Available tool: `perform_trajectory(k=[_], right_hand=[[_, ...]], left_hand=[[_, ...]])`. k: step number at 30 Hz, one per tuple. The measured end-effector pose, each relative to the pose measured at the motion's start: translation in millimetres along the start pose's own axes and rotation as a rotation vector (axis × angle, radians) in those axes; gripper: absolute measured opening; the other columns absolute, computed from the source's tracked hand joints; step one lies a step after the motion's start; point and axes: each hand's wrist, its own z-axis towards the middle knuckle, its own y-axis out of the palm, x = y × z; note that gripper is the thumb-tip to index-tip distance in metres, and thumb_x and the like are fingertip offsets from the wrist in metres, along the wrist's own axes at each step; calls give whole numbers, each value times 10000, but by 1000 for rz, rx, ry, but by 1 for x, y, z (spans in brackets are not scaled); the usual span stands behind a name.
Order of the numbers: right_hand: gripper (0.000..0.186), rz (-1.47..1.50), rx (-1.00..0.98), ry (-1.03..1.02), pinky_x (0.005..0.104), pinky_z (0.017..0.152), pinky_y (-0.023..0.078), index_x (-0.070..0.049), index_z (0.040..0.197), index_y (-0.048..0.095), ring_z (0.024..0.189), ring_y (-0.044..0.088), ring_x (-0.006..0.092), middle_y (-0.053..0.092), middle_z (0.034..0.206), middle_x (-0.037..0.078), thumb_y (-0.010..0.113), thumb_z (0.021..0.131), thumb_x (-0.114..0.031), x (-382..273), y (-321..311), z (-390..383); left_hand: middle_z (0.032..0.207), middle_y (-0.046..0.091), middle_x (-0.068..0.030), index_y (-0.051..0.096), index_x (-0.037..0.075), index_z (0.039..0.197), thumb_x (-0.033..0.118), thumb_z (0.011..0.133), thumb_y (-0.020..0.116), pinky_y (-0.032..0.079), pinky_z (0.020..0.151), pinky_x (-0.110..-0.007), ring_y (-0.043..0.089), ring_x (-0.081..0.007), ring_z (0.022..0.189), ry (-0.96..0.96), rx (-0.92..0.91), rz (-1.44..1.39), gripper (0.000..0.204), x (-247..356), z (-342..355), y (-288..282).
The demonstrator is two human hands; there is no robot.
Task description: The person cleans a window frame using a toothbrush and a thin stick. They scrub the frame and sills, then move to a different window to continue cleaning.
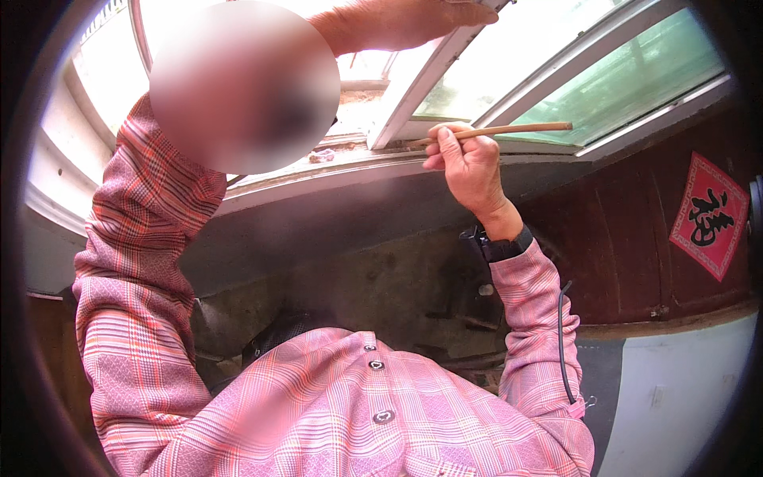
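My right hand (467,163) pinches a thin brown wooden stick (524,128) between thumb and fingers. The stick points right across the window glass, and its narrow darker end sticks out left of my fingers, close to the sill. High up, my left hand (405,24) stretches rightward to the top of a white window sash (433,79). It is partly cut off by the picture's upper edge, its visible digit extended; I see nothing held in it. A blurred round patch covers part of my left forearm.
Below the sashes runs the window sill (318,171), with a small crumpled scrap (322,156) on it. A greenish glass pane (628,87) is at the right. A red diamond-shaped paper (707,215) hangs on a dark red panel (612,254). A pale surface (683,389) lies lower right.
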Motion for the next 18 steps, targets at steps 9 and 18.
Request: perform_trajectory(k=[9,18], right_hand=[[234,-8,-25,-64,239,572,557,50,971,637,612,656,128,656,748,90,490,993,-131,-2,5,-2],[245,-153,22,-68,225,546,533,40,969,653,590,660,122,666,715,72,491,990,-143,3,-8,2]], left_hand=[[780,616,-41,605,38,1013,251,930,563,492,640,-306,573,-110,718,107,-19,4,232,-6,2,0],[764,593,-31,588,17,983,218,934,558,479,602,-301,558,-101,700,139,23,-34,210,-8,2,2]])
